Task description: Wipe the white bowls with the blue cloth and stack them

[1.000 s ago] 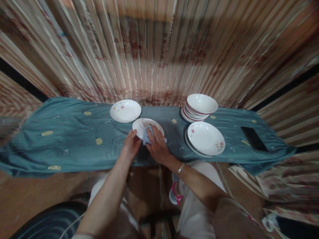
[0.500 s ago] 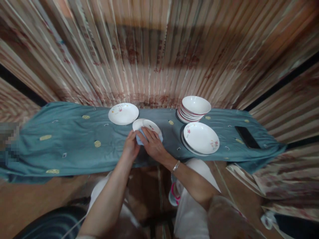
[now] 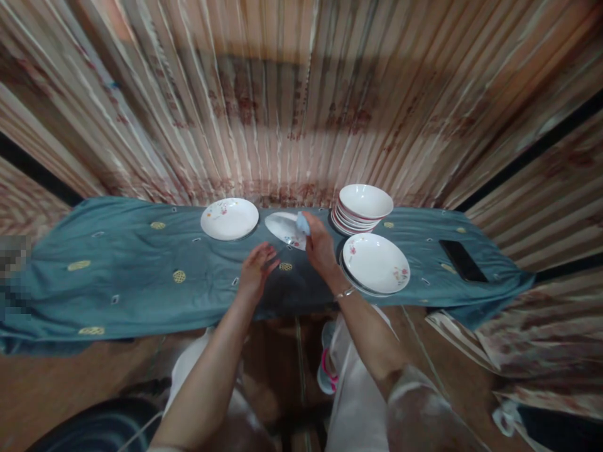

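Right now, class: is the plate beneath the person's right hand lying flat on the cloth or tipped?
Flat. The plate lies face up on the teal cloth, its rim level, beside another plate.

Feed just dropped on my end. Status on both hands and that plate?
Right hand holds plate and blue cloth, over the teal cloth. Left hand open, empty. Stacked bowls close right.

On the tabletop (image 3: 141,276), one plate (image 3: 229,218) lies left of another plate (image 3: 285,228); stacked bowls (image 3: 363,208) stand behind stacked plates (image 3: 375,271), phone (image 3: 462,260) far right.
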